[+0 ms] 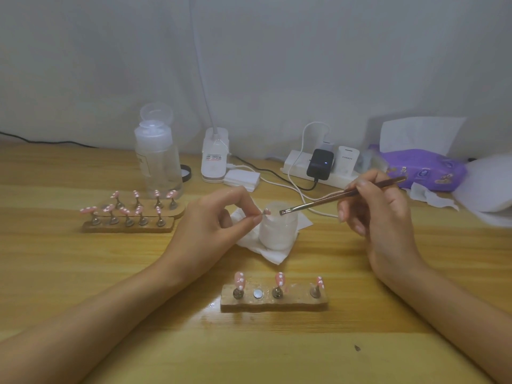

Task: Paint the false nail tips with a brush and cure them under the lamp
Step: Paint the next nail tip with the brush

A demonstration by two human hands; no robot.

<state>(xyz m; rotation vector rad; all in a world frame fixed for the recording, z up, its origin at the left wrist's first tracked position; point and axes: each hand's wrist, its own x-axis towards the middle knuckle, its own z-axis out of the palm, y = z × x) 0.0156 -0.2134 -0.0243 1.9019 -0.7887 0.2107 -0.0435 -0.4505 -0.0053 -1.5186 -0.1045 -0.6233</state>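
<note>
Wooden bench before a pale curtain. Left hand: thumb-and-forefinger grip pinching a pink nail tip, possibly on a stand, above a white jar. Right hand: grip closed round the brush, bristles just beside that tip. Near holder carries three painted tips.

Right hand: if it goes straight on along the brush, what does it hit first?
Probably the pink nail tip pinched by the left hand; the brush in the right hand aims at it above the white jar. Depth unclear.
</note>
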